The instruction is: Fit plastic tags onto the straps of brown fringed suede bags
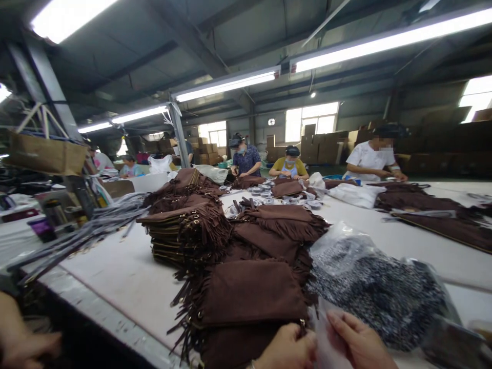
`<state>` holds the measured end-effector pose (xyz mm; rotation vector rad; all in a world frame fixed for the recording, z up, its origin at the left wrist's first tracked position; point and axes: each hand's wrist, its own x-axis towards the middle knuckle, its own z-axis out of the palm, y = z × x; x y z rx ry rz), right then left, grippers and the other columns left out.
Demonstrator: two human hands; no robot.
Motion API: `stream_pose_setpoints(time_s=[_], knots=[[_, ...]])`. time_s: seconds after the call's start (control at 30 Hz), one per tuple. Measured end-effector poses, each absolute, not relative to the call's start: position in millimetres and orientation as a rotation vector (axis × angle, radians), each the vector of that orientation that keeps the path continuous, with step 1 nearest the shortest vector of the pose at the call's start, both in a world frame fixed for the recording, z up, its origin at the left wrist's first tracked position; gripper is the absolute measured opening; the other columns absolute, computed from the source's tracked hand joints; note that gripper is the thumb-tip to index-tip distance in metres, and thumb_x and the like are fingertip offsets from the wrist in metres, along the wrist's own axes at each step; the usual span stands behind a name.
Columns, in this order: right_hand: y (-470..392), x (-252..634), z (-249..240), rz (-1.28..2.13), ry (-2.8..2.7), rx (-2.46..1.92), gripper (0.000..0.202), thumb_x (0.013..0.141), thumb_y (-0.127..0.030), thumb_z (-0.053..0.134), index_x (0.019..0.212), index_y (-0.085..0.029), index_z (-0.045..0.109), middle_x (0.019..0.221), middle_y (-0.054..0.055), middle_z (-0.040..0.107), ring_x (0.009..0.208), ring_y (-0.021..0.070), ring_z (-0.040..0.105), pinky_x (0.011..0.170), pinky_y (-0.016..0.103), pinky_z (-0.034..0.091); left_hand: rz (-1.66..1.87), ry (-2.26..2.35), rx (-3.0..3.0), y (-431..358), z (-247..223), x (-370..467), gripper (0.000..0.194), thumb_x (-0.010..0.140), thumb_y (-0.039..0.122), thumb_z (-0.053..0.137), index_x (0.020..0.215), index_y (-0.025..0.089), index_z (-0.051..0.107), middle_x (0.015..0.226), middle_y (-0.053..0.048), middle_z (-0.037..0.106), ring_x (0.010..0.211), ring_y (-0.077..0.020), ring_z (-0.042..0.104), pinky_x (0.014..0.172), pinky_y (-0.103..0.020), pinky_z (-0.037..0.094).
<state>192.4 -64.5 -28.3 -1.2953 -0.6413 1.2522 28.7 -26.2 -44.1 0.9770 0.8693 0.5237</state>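
At the bottom, my left hand (pixel 286 348) has its fingers curled at the corner of a brown fringed bag (pixel 253 294), beside a small metal fitting; what it pinches is too small to make out. My right hand (pixel 357 341) pinches a translucent plastic piece (pixel 330 333) between thumb and fingers, close to the left hand. Behind the near bag lie more brown fringed bags (pixel 284 215) and a tall stack of them (pixel 180 230). To the right sits a clear plastic sack (pixel 376 287) full of small dark and silvery pieces.
Grey straps (pixel 96 220) lie along the table's left side. Several people work across the table (pixel 119 277). More brown bags (pixel 442 220) and a white plastic bag (pixel 357 193) are at the right. Another person's hand (pixel 26 343) shows at the lower left.
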Motion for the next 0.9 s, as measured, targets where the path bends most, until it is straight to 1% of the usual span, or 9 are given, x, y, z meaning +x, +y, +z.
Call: stream_pose_setpoints(time_s=[0.07,0.13,0.2,0.33,0.4,0.5,0.57,0.73,0.9], knots=[[-69.7,204.3,-33.9,1.183,-0.799,-1.398,0.038,0.057,-0.056,0.074,0.059,-0.020,0.063,0.053,0.000,0.058,0.052,0.0163,0.051,0.051,0.028,0.043,0.387,0.845,0.759,-23.4,-36.2,20.7,0.035,0.079,0.047,0.060,0.081,0.012,0.060,0.063,-0.002,0.055,0.044,-0.0092,0.044,0.047,-0.024,0.033],[-77.0,214.1,-42.7,1.089,-0.936,-1.495,0.042,0.058,-0.057,0.073,0.051,-0.019,0.055,0.047,-0.001,0.051,0.049,0.0139,0.045,0.048,0.026,0.036,0.318,0.815,0.553,-23.6,-27.7,13.6,0.025,0.082,0.035,0.054,0.083,0.011,0.060,0.063,0.000,0.052,0.044,-0.0072,0.043,0.048,-0.021,0.033],[-86.2,217.8,-51.6,1.021,-1.000,-1.563,0.045,0.058,-0.056,0.072,0.047,-0.020,0.049,0.044,-0.003,0.045,0.047,0.0123,0.039,0.047,0.025,0.030,0.324,0.796,0.460,-26.9,-22.2,10.1,0.016,0.079,0.025,0.057,0.084,0.010,0.060,0.066,0.001,0.051,0.048,-0.0069,0.047,0.051,-0.020,0.036],[-107.5,208.2,-52.6,1.070,-1.024,-1.657,0.043,0.059,-0.056,0.067,0.048,-0.020,0.047,0.046,-0.003,0.043,0.049,0.0127,0.038,0.048,0.026,0.028,0.404,0.805,0.573,-35.8,-21.7,14.7,0.022,0.071,0.029,0.070,0.082,0.013,0.060,0.071,-0.002,0.057,0.058,-0.0116,0.054,0.055,-0.024,0.042],[-117.1,200.5,-42.3,1.100,-1.089,-1.684,0.040,0.064,-0.054,0.064,0.051,-0.019,0.049,0.049,-0.002,0.045,0.052,0.0136,0.041,0.051,0.026,0.029,0.447,0.849,0.678,-37.8,-21.3,19.1,0.029,0.063,0.031,0.078,0.075,0.014,0.058,0.064,0.000,0.055,0.053,-0.0100,0.049,0.049,-0.022,0.036],[-125.7,191.9,-24.8,1.140,-1.178,-1.683,0.036,0.071,-0.051,0.059,0.056,-0.018,0.055,0.053,-0.002,0.048,0.056,0.0146,0.044,0.053,0.026,0.031,0.482,0.883,0.777,-35.3,-17.0,23.0,0.038,0.055,0.034,0.085,0.066,0.014,0.055,0.055,0.005,0.047,0.046,-0.0051,0.039,0.043,-0.018,0.022],[-127.8,188.6,-18.4,1.165,-1.200,-1.702,0.035,0.073,-0.049,0.057,0.058,-0.018,0.056,0.053,-0.002,0.049,0.056,0.0144,0.044,0.054,0.025,0.031,0.474,0.878,0.799,-31.7,-13.5,23.3,0.040,0.055,0.038,0.085,0.067,0.013,0.057,0.057,0.004,0.048,0.048,-0.0045,0.039,0.043,-0.017,0.022],[-128.4,182.7,-19.6,1.193,-1.226,-1.762,0.032,0.073,-0.045,0.054,0.055,-0.018,0.051,0.051,-0.003,0.044,0.052,0.0121,0.039,0.050,0.024,0.027,0.493,0.947,0.847,-27.9,-7.2,23.8,0.040,0.057,0.041,0.083,0.075,0.012,0.062,0.062,0.001,0.055,0.054,-0.0074,0.049,0.048,-0.019,0.036],[-126.5,175.7,-20.4,1.239,-1.246,-1.703,0.028,0.072,-0.037,0.055,0.053,-0.019,0.047,0.050,-0.005,0.041,0.051,0.0103,0.036,0.049,0.024,0.026,0.580,1.005,0.850,-28.2,-3.5,28.1,0.043,0.054,0.042,0.084,0.076,0.013,0.061,0.062,0.001,0.055,0.056,-0.0091,0.052,0.044,-0.018,0.032]])
